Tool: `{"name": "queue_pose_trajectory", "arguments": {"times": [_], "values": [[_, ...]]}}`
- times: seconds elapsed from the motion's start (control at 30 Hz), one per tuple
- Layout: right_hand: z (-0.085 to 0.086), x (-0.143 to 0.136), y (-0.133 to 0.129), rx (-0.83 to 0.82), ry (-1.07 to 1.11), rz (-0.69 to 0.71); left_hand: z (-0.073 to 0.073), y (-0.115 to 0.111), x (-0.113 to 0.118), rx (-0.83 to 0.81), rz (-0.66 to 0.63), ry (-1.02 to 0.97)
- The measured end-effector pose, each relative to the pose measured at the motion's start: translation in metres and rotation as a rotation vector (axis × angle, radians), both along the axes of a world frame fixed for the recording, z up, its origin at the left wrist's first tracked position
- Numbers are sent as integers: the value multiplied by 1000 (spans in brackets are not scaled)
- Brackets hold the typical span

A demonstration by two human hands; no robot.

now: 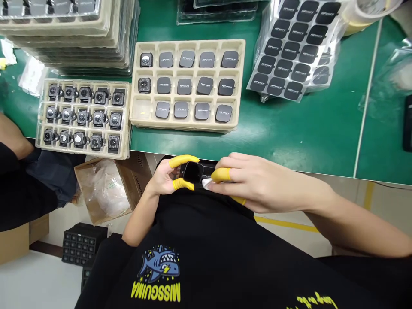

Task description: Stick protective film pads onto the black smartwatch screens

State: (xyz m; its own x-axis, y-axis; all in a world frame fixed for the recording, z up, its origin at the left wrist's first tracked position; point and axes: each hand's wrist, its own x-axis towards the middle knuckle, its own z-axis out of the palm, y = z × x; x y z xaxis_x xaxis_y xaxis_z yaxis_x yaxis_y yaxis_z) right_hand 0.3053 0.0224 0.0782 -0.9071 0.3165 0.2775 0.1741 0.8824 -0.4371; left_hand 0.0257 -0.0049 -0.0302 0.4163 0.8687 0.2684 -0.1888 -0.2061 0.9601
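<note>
Yellow finger cots cover some fingertips of both hands. Between thumb and finger, my left hand (164, 177) grips a smartwatch (192, 172) by its edges, its dark glossy screen facing up. My right hand (257, 180) is closed on a small white wipe (207, 183), held right beside the watch; whether the wipe touches the screen cannot be made out. Just beyond the hands, a beige tray (189, 125) bears watches, most covered with grey labelled squares. Two in its left column show their round sensor backs, and the near-left pocket holds no watch.
Another tray (124, 148) of uncovered watches stands at the left, below a tall stack of trays (109, 25). Sheets of dark labelled stickers (283, 68) lie at the right on the green table (309, 128). An open carton (135, 184) with plastic sits below the edge. A neighbour's arm (13, 137) is at far left.
</note>
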Motion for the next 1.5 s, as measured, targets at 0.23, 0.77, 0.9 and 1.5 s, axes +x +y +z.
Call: {"name": "queue_pose_trajectory", "arguments": {"times": [0.23, 0.77, 0.9, 1.5], "values": [[2, 7, -9, 70, 189, -222, 1, 0, -1, -3, 24, 35], [-6, -33, -9, 404, 42, -189, -2, -1, 1, -87, -45, 67], [-6, -28, -6, 517, 13, -286, -4, 0, 2, -85, 36, 24], [-8, -34, -19, 387, 112, -280, 4, 0, 2, -62, 7, -14]]}}
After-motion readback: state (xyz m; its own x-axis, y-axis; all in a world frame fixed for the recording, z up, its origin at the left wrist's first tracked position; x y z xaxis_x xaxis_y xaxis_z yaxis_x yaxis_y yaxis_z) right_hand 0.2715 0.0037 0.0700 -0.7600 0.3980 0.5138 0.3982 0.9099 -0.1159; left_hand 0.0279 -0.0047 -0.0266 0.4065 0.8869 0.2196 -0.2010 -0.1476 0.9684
